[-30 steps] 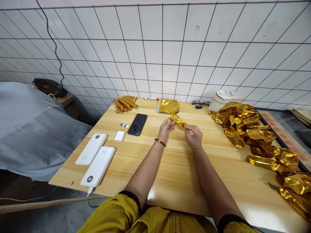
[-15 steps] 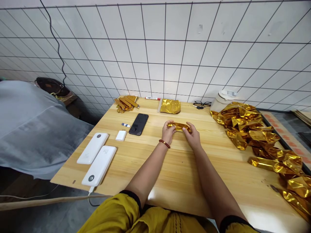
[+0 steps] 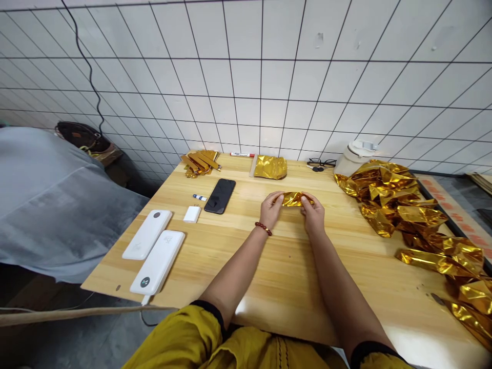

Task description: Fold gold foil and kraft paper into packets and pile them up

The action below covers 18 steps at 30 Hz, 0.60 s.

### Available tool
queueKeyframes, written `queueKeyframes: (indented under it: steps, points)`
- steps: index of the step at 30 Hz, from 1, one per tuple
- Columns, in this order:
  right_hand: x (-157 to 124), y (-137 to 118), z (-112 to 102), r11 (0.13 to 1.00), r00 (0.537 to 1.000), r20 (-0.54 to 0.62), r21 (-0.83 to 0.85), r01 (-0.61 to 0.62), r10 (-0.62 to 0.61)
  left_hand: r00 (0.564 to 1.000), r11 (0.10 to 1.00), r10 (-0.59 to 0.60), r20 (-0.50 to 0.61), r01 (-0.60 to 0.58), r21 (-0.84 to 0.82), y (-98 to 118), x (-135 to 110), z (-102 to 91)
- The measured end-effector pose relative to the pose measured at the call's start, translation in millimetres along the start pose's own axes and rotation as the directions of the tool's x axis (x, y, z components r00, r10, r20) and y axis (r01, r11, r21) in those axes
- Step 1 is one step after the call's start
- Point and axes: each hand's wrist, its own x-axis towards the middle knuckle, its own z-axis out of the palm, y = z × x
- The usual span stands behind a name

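Observation:
A small strip of shiny gold foil (image 3: 292,199) is stretched between my two hands above the wooden table. My left hand (image 3: 271,206), with a dark red bead bracelet on its wrist, pinches the strip's left end. At the right end, the thumb and fingers of my right hand (image 3: 313,211) are closed on it. Beyond my hands lies a flat gold foil packet (image 3: 270,167) with a pale edge. Several folded gold strips (image 3: 200,163) are heaped at the table's back left corner. A long crumpled mass of gold foil (image 3: 417,218) runs down the right side.
On the left of the wooden table (image 3: 246,256) lie a black phone (image 3: 220,196), a white charger plug (image 3: 192,214) and two white power banks (image 3: 147,234). Along the back are a marker (image 3: 242,155), eyeglasses (image 3: 322,163) and a whitish lidded container (image 3: 353,156). A tiled wall stands behind.
Both hands have shifted slightly right with the gold foil strip. The strip now looks flatter and wider between my fingers. Things on the table stay where they were.

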Motion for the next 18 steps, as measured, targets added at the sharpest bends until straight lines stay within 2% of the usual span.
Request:
queueKeyframes:
  steps: [2,4,6,10,13,18]
  points:
    - [0,0,3,0.991,0.994,-0.073,0.112,-0.075,0.084,1.0,1.0,-0.025,0.018,0.026,-0.009,-2,-2,2.7]
    - [-2,0,5,0.985,0.987,-0.107,0.141,-0.102,0.118,0.998,1.0,-0.016,0.055,0.015,0.006,-4,-4,5.0]
    - [-6,-2,6,0.994,0.993,-0.077,0.062,-0.087,0.092,0.997,1.0,-0.022,0.073,0.02,0.022,-5,-5,6.0]
    - [-12,-3,5,0.989,1.0,0.027,-0.147,-0.001,0.005,0.99,0.991,-0.135,0.033,0.135,-0.007,-6,-3,3.0]
    - [-13,-2,4,0.982,0.997,0.064,-0.181,0.058,-0.048,0.984,0.983,-0.171,0.045,0.174,-0.064,-6,0,0.1]
    - [-13,0,4,0.965,0.987,0.123,-0.229,0.126,-0.1,0.986,0.974,-0.15,0.074,0.161,-0.162,-4,0,-0.5]
